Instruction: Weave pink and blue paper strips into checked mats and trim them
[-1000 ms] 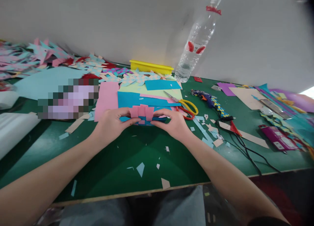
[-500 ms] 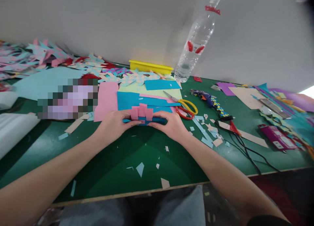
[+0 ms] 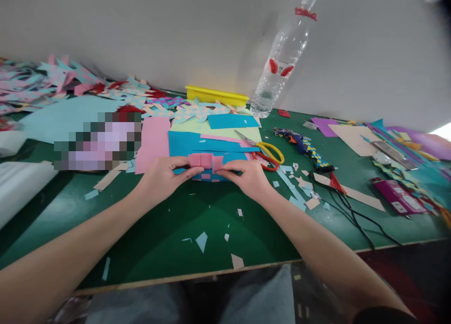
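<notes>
One view (head): L hand [image 3: 158,174] and R hand [image 3: 248,178] each pinched thumb-to-finger on pink/blue woven paper pc [image 3: 200,161], located btwn them at green table [image 3: 211,204], just nearer than blue sheet [image 3: 185,143], L of red/yellow-handled scissors [image 3: 261,145].

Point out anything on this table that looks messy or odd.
Loose paper scraps litter the near side of the green table, looking like stray offcuts. The bottle appears to lean, though lens distortion may explain that. The woven paper shows no clear damage.
</notes>
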Available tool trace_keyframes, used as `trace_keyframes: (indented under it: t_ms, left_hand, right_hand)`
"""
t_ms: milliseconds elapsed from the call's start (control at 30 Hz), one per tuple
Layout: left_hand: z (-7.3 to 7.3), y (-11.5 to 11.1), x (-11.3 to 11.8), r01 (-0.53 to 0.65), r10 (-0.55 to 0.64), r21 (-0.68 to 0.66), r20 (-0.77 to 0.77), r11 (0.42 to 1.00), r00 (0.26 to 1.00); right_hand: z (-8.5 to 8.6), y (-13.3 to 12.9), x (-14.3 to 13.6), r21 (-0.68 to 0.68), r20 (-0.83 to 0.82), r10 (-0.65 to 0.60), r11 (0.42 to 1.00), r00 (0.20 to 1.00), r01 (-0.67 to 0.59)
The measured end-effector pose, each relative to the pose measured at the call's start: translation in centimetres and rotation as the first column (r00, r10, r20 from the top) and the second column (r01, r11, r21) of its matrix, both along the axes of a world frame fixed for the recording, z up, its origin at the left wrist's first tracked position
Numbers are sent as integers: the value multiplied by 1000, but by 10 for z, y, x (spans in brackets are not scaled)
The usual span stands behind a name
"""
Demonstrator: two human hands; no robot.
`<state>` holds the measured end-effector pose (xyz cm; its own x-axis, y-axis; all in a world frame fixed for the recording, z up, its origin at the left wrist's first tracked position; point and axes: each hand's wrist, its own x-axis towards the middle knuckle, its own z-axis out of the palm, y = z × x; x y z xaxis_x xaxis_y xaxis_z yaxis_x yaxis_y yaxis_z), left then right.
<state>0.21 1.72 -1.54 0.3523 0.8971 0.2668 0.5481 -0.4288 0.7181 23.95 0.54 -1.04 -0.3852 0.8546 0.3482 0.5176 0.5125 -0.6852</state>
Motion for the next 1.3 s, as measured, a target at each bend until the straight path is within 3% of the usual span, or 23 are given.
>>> trace_keyframes:
  t_ms: [333,433,533,633,800,967,1300]
  left_hand:
    - [-2,0,3,-2,2,1,-44,1000,999]
    - [-2,1,2,-2,2,5,-52,1000,999]
    - [-3,0,2,-19,19,4,-50,1000,999]
    - [-3,-1,4,-59,60,43,-38,997,997]
    - [0,-7,8,-145,154,157,-50,977,987]
    - [-1,-8,9,-93,95,129,-14,987,995]
    - [-2,-3,8,-21,21,-7,-44,1000,999]
  right_hand:
    - [-7,4,2,118,143,37,992,989,-54]
    - [-6,1,0,175,140,-20,984,990,-5]
    - [0,-5,-1,302,33,-133,946,991,117]
    - [5,-12,-3,404,-68,-162,898,984,176]
    - [2,-16,-12,501,54,-130,861,990,86]
    - [-5,-17,-20,494,210,-107,870,972,-11]
    - [-8,-19,-19,357,381,-129,934,915,-18]
